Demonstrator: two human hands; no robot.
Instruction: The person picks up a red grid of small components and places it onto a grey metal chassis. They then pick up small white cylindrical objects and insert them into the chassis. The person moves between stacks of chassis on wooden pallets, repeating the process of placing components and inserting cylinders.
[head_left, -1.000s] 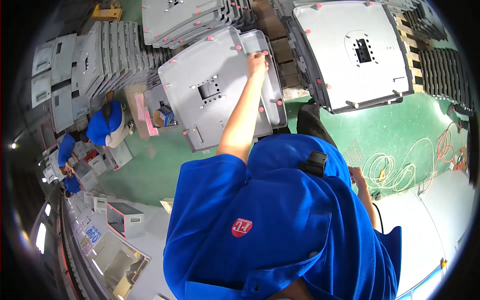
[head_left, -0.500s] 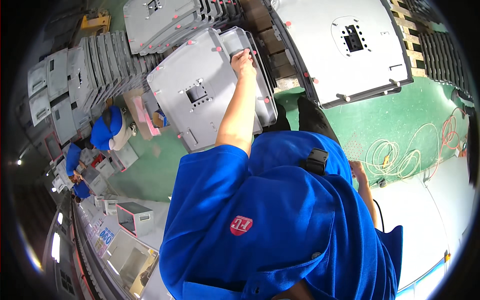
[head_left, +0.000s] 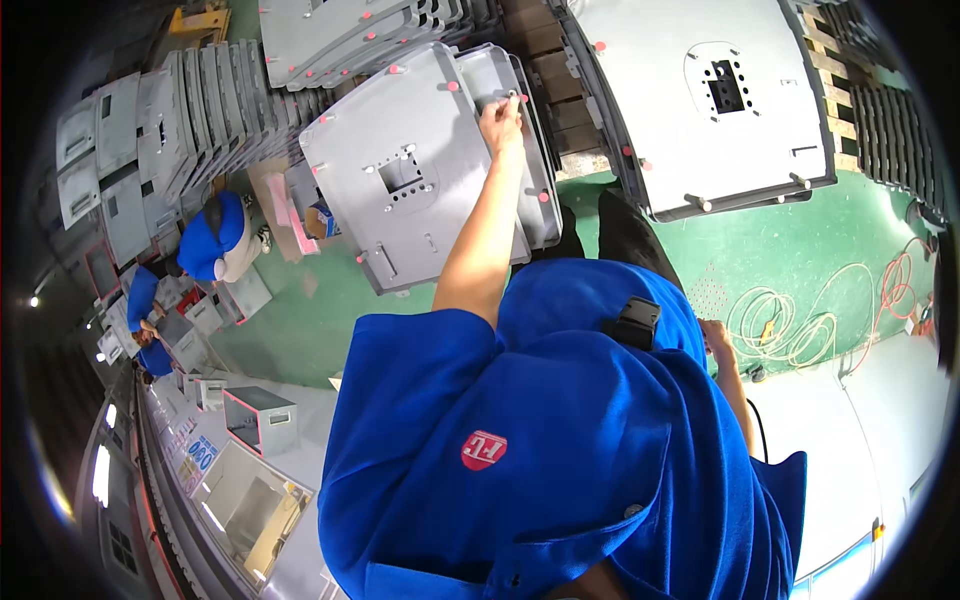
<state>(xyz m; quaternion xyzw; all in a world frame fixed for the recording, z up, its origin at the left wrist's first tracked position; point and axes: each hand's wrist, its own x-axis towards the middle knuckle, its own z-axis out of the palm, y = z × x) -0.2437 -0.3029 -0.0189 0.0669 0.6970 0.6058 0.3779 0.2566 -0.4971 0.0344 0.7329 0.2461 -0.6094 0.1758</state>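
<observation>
My left hand (head_left: 503, 125) reaches out over a grey metal panel (head_left: 535, 215) that lies partly under another one. Its fingers are pinched together close to the panel's rim, beside a pink cap (head_left: 525, 98); what they hold is too small to make out. The upper grey panel (head_left: 365, 195), with a square cutout, studs and pink caps, lies just left of my forearm. At my right side hangs my right hand (head_left: 716, 338), next to my blue shirt; its fingers are mostly hidden.
A large pale panel (head_left: 640, 60) lies on a stack at the right. More grey panels (head_left: 330, 40) are stacked at the far left. Coiled hoses (head_left: 790, 325) lie on the green floor. Two other people (head_left: 213, 235) in blue bend over at the left.
The view has shifted slightly, so the panels sit a little farther right. My left hand stays at the lower panel, its fingers now nearer the rim cap. My right hand has hardly moved.
</observation>
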